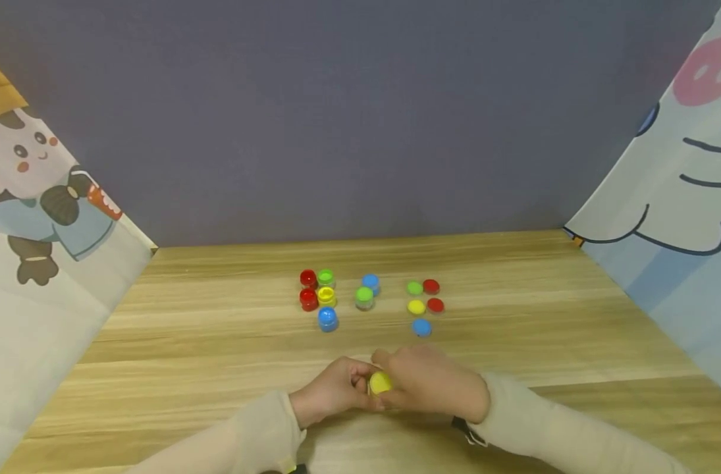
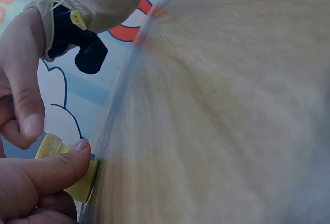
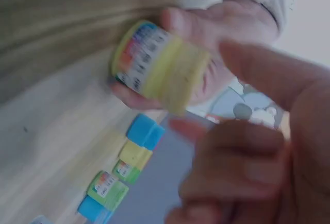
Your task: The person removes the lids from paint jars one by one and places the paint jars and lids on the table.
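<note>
A small yellow jar (image 3: 149,64) with a yellow lid (image 1: 380,382) stays on its side of the fingers of my left hand (image 1: 335,390), which grips its body low over the table. A printed label shows on the jar in the right wrist view. My left thumb (image 2: 69,165) lies along the jar in the left wrist view. Around the lid hovers my right hand (image 1: 434,380), its thumb and fingers spread either side of it with a small gap. Its other fingers (image 3: 232,167) bend loosely, blurred in the right wrist view.
Beyond my hands, several small jars stand grouped on the wooden table (image 1: 218,362): red (image 1: 308,299), yellow (image 1: 326,297) and blue (image 1: 327,319). A green-topped jar (image 1: 364,298) stands by another blue jar (image 1: 370,282). Loose lids lie rightward, including a blue lid (image 1: 421,327).
</note>
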Demonstrator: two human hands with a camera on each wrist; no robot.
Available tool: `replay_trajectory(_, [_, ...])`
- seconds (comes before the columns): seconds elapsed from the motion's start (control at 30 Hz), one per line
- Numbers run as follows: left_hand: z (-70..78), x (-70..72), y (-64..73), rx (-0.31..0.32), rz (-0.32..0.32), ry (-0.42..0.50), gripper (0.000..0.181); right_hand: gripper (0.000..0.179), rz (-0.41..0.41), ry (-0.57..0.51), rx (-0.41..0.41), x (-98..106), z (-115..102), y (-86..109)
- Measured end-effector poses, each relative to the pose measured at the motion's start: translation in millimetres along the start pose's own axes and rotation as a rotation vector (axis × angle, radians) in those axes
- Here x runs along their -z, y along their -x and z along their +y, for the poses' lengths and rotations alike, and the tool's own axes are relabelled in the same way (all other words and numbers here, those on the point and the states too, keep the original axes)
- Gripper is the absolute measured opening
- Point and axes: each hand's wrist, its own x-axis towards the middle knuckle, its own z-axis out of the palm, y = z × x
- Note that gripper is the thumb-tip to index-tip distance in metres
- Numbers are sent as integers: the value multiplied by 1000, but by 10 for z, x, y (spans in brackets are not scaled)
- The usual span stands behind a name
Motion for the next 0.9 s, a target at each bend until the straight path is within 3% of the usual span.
replay_trajectory(0.3, [-29, -15, -27, 15, 23, 25, 39, 45, 116, 180, -139, -163, -80, -49])
replay_trajectory(0.63, [-22, -2, -33, 2, 8, 31, 39, 50, 153, 235, -135, -171, -107, -80])
replay_trajectory(0.8, [-21, 5, -37, 0, -2, 34, 40, 35, 110, 196, -105, -148, -83, -84])
replay_trajectory(0.9, [-20, 8, -40, 2, -6, 14, 38, 31, 75, 118, -84, -112, -67, -66])
